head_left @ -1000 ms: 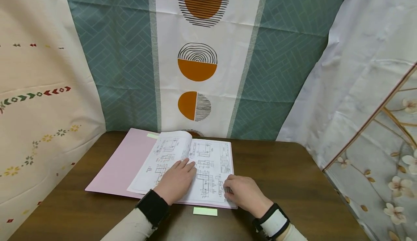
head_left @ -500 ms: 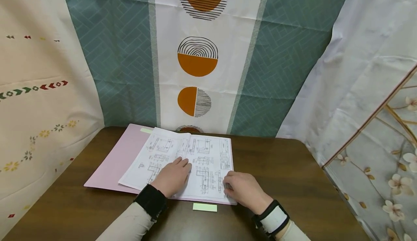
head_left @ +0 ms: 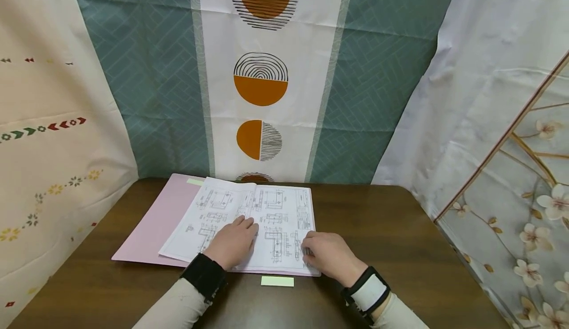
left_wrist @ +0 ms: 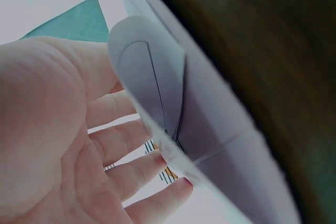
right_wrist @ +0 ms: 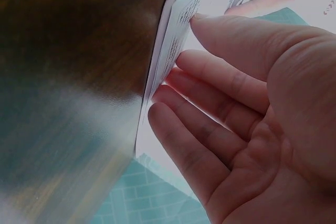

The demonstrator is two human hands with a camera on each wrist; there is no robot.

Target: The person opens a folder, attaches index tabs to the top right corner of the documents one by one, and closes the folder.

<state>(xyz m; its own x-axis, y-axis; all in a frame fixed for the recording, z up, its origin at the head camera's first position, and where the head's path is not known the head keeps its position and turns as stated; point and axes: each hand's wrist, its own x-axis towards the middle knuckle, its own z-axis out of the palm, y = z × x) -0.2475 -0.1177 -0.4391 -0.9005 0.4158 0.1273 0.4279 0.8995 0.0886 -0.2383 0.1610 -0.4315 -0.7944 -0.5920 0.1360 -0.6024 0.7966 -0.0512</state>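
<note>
Nearest me: two cream sleeves, a dark band (head_left: 205, 277) on the left wrist, a black-and-white one (head_left: 369, 289) on the right. Between them, on the dark wooden bench (head_left: 378, 215), a pale green strip (head_left: 277, 281) lies just beside the near edge of the papers.

Left hand (head_left: 233, 242): laid over the left page (head_left: 191, 232) by the fold, fingers straight, nothing in the grip. Left wrist view shows paper bulging into a rounded loop beside those fingers. Right hand (head_left: 331, 255): at the near outer corner of the right page (head_left: 284, 210), fingers loosely bent, thumb tip and fingertips at the paper; grip fairly wide, no pinch seen.

Both pages carry line drawings, too small to read. They lie on a pink folder (head_left: 155, 227), spread on the bench, its left cover reaching well past the left page. The left page sits askew on it.

Progress, my judgement: folder spread, pages laid out, most of the smoothing done. Left over: the bulge near the fold not yet pressed flat, the cover not folded across.

Farther: a second green strip (head_left: 195, 182) at the cover's top. Beyond the bench, a teal-and-white hanging (head_left: 173, 72) with orange circles.
</note>
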